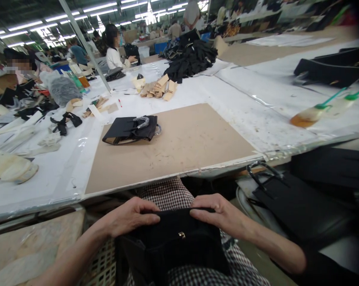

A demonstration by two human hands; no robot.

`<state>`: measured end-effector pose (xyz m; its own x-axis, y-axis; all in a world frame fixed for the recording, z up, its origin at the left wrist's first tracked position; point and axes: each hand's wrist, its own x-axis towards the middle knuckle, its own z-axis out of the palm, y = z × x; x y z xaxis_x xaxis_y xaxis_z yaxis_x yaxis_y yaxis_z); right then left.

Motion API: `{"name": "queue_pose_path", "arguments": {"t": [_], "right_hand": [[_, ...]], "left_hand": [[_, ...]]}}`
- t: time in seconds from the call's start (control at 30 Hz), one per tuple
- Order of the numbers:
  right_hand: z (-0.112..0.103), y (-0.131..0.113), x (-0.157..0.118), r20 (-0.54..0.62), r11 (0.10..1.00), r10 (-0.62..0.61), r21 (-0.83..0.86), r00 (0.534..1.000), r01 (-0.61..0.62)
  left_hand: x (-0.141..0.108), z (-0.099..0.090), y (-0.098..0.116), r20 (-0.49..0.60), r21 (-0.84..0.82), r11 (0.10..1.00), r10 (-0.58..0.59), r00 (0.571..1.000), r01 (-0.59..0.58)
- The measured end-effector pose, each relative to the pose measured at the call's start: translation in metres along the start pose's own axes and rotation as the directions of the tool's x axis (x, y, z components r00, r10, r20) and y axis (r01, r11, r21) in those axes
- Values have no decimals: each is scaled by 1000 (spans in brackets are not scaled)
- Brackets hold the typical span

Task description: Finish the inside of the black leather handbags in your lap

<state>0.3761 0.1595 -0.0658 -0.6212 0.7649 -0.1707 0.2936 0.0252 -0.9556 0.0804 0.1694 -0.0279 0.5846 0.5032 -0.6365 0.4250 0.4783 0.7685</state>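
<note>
On my lap, over checkered cloth (164,194), rests a black bag (179,254) with a small gold-coloured metal fitting near its upper edge. My left hand (134,216) pinches the left part of that edge between thumb and fingers. At the right part, my right hand (216,212) grips the same edge in the same way. The fingers behind the bag's edge are mostly hidden. Ahead on the table, a second black handbag (122,129) lies on its side, its handles wrapped in clear plastic.
A brown board (179,147) covers part of the white table (241,95). Tan pieces (158,88) and a black heap (191,59) lie farther back. Two bottles with green nozzles, one an amber glue bottle (307,115), stand right. More black bags (304,202) sit beside me. Other people work beyond.
</note>
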Motion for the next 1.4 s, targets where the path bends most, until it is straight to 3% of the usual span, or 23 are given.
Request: {"name": "queue_pose_path", "arguments": {"t": [0.1,0.2,0.3,0.63,0.8,0.97,1.13,1.33,1.4], "right_hand": [[-8,-8,2,153,993,65,91,986,-79],[-17,-20,10,272,998,51,-60,961,-36],[-20,-30,26,326,975,49,-219,944,25],[-11,-30,65,485,974,-22,-188,874,128],[7,-31,75,445,947,-56,-260,894,189],[20,-32,81,417,966,12,-238,909,97],[10,-22,75,347,995,98,-35,933,-91],[-9,-23,59,279,986,53,135,959,-93],[-11,-29,56,297,994,34,84,954,-62]], "left_hand": [[4,2,0,-6,4,1000,-1,1000,1],[7,4,1,2,5,1000,3,1000,-3],[8,6,3,11,30,999,16,1000,-16],[1,7,1,-6,70,996,59,998,-58],[1,10,2,-12,109,990,93,996,-91],[1,11,4,6,59,995,83,997,-83],[-1,8,1,-28,53,997,62,998,-60],[3,6,0,-23,63,996,64,998,-62],[4,6,1,-19,81,994,78,997,-76]]}}
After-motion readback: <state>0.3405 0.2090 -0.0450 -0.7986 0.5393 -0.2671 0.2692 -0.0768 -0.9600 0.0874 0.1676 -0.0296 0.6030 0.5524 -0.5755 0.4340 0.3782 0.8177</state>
